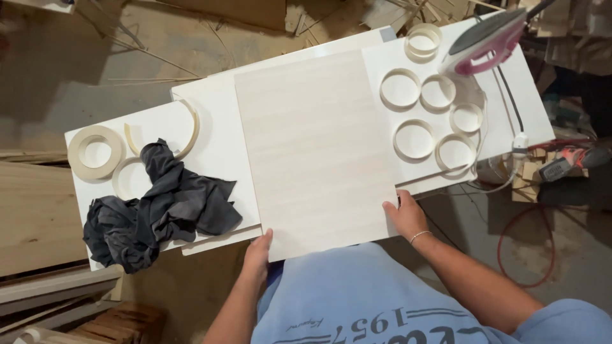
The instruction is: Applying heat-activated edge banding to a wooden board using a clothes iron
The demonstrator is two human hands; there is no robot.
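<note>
2 hands grip the near edge of the pale wood-grain panel [315, 150]: left hand [257, 253] curled at its left corner, right hand [404, 215] clasping its right corner. It lies flat atop the white boards [217, 137], between the dark cloth [159, 210] and edge-banding rolls [414, 139]; keeping both grips level should help it square up.

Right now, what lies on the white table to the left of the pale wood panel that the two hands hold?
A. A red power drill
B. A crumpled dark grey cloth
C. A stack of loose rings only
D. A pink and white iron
B: a crumpled dark grey cloth lies left of the pale wood panel, beside a roll of edge tape, while the iron stands at the far right.
</note>
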